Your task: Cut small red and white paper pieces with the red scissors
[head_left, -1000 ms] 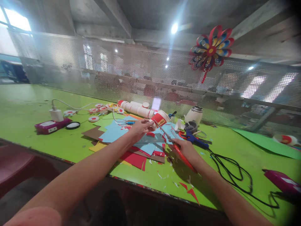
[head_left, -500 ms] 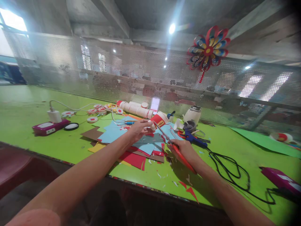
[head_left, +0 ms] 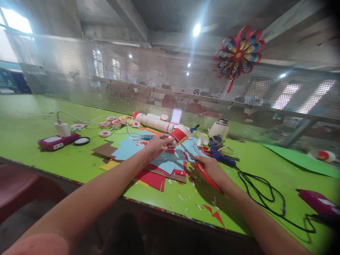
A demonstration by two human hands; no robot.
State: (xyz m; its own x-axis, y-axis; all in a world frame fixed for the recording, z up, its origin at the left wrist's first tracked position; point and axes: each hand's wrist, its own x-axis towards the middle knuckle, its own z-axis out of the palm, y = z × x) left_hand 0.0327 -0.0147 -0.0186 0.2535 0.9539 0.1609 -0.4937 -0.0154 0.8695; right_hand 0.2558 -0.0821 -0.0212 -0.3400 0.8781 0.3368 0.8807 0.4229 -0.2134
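Green counter runs along a mesh screen, with a paper pinwheel hung up high. Coloured paper sheets are piled mid-counter, a black cable to the right of them. Our left hand pinches a small red and white paper piece just above the pile. Our right hand is closed on red-handled scissors, blades pointing at that piece, tips just beside it.

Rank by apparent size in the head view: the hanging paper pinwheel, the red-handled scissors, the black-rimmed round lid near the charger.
1. Paper pinwheel, largest.
2. Red-handled scissors, held in the right hand.
3. Black-rimmed round lid, smallest.
Their distances from the camera differ, so true sizes stay unsure.
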